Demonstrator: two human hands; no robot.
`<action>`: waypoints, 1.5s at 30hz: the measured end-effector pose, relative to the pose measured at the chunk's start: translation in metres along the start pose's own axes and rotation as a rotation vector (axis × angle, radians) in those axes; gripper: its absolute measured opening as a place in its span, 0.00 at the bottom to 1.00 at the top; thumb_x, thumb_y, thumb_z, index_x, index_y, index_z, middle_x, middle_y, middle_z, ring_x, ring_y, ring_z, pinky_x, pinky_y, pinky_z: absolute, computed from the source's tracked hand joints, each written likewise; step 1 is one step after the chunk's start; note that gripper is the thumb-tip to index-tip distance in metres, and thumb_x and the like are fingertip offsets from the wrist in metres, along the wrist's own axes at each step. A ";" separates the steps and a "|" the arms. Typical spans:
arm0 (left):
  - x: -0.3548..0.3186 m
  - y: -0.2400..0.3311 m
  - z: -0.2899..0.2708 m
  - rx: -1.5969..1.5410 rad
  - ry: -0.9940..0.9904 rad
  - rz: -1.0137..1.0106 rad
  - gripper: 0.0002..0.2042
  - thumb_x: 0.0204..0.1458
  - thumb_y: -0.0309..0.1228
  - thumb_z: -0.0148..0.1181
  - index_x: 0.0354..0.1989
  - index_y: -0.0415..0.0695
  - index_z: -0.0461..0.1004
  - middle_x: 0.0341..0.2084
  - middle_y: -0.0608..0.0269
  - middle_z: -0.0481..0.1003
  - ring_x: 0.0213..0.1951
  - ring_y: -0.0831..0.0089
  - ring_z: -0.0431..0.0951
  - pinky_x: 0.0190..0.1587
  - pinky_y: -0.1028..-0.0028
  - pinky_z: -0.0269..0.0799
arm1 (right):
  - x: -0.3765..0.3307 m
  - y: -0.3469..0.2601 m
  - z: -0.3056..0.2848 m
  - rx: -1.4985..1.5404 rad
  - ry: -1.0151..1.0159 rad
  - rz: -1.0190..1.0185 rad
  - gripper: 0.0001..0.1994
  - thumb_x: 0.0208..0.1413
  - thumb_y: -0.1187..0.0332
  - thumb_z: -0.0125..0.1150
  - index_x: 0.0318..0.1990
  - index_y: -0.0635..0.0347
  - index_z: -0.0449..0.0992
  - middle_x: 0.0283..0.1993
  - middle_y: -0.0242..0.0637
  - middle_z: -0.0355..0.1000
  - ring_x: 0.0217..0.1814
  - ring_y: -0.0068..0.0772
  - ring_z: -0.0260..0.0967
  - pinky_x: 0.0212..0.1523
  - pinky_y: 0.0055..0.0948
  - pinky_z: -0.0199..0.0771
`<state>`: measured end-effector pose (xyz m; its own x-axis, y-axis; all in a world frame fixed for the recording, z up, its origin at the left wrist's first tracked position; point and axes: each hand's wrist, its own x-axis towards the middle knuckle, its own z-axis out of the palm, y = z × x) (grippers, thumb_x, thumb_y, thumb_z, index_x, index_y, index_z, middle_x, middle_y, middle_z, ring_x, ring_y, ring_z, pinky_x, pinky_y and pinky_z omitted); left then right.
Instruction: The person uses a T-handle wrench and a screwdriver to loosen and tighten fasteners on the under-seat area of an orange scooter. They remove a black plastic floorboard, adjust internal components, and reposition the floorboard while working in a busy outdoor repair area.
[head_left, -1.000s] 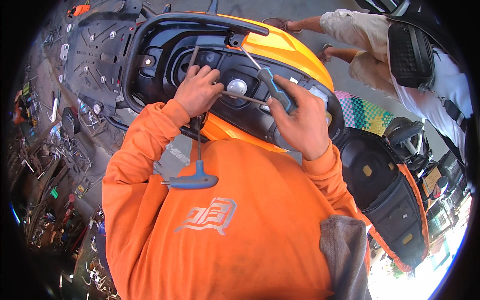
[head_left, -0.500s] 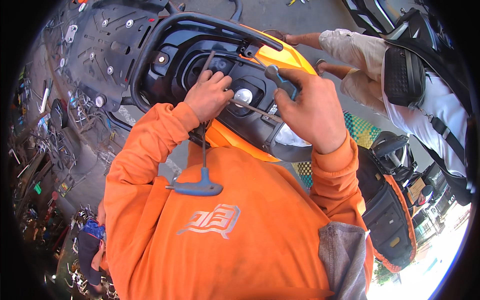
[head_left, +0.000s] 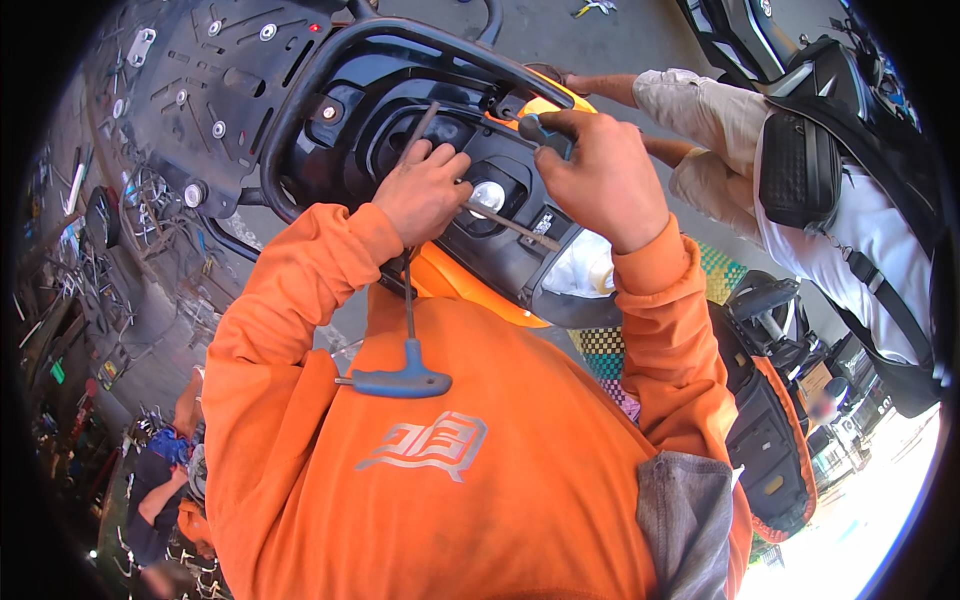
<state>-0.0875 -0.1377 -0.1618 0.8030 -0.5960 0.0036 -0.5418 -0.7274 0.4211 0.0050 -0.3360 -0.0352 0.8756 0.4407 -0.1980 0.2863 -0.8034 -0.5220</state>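
My left hand (head_left: 425,195) is closed around tools over the black recess of an orange-and-black motorcycle body (head_left: 470,285). From its grip hangs a T-handle hex key (head_left: 402,380) with a blue handle, close to my orange shirt. Brown metal rods (head_left: 515,226) also stick out of that fist, one upward and one to the right; how they join is hidden. My right hand (head_left: 605,180) grips a screwdriver (head_left: 535,130) by its grey-blue handle, beside the black grab rail (head_left: 420,32). My fingers cover part of the handle, and its tip is hard to make out.
A black slotted rack plate (head_left: 215,100) lies at the upper left. Many loose tools and parts (head_left: 100,250) cover the ground at left. Someone in beige shorts (head_left: 700,110) with a black bag (head_left: 800,165) stands at right. A detached seat (head_left: 765,440) sits lower right; another person (head_left: 160,480) is lower left.
My right hand has shifted a little up and left with the screwdriver. The left hand stays in nearly the same place with its tools.
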 end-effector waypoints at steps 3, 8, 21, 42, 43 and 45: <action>-0.001 0.000 0.001 -0.004 0.008 -0.002 0.04 0.42 0.31 0.66 0.27 0.47 0.79 0.37 0.64 0.70 0.46 0.66 0.69 0.51 0.64 0.60 | 0.004 -0.002 0.001 -0.030 -0.063 -0.029 0.16 0.46 0.71 0.60 0.43 0.66 0.82 0.28 0.57 0.76 0.31 0.54 0.77 0.39 0.43 0.78; 0.001 0.001 -0.006 -0.052 0.000 -0.007 0.07 0.43 0.28 0.65 0.32 0.46 0.79 0.36 0.63 0.70 0.45 0.64 0.70 0.49 0.63 0.62 | 0.006 0.002 0.002 -0.086 -0.139 -0.130 0.17 0.46 0.72 0.57 0.44 0.64 0.82 0.29 0.57 0.77 0.34 0.54 0.78 0.42 0.44 0.79; 0.095 -0.054 -0.081 0.295 0.437 -0.014 0.18 0.38 0.37 0.71 0.38 0.45 0.78 0.40 0.61 0.70 0.46 0.62 0.70 0.48 0.64 0.65 | 0.014 0.016 0.002 -0.279 -0.267 -0.513 0.06 0.42 0.73 0.62 0.31 0.62 0.77 0.29 0.50 0.73 0.33 0.51 0.75 0.36 0.45 0.77; 0.117 -0.085 -0.070 0.244 0.202 0.084 0.06 0.44 0.30 0.61 0.28 0.42 0.82 0.45 0.53 0.71 0.40 0.57 0.76 0.38 0.64 0.79 | 0.001 0.005 0.043 0.148 0.384 -0.073 0.04 0.52 0.70 0.68 0.33 0.60 0.84 0.24 0.43 0.77 0.21 0.40 0.73 0.26 0.32 0.73; 0.118 -0.087 -0.071 0.264 0.162 0.099 0.06 0.45 0.29 0.61 0.28 0.42 0.82 0.44 0.56 0.72 0.41 0.57 0.76 0.37 0.64 0.79 | 0.003 0.003 0.043 0.161 0.413 -0.078 0.04 0.52 0.71 0.68 0.33 0.60 0.84 0.24 0.43 0.77 0.21 0.40 0.73 0.26 0.32 0.73; 0.118 -0.089 -0.069 0.242 0.169 0.120 0.06 0.45 0.29 0.60 0.28 0.42 0.82 0.44 0.57 0.73 0.41 0.57 0.76 0.37 0.64 0.79 | 0.007 0.004 0.043 0.161 0.382 -0.028 0.04 0.51 0.72 0.68 0.33 0.61 0.83 0.25 0.42 0.77 0.21 0.41 0.73 0.26 0.32 0.72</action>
<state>0.0723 -0.1196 -0.1361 0.7487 -0.6322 0.1994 -0.6622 -0.7271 0.1810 -0.0043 -0.3189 -0.0739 0.9583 0.2573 0.1246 0.2746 -0.7071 -0.6517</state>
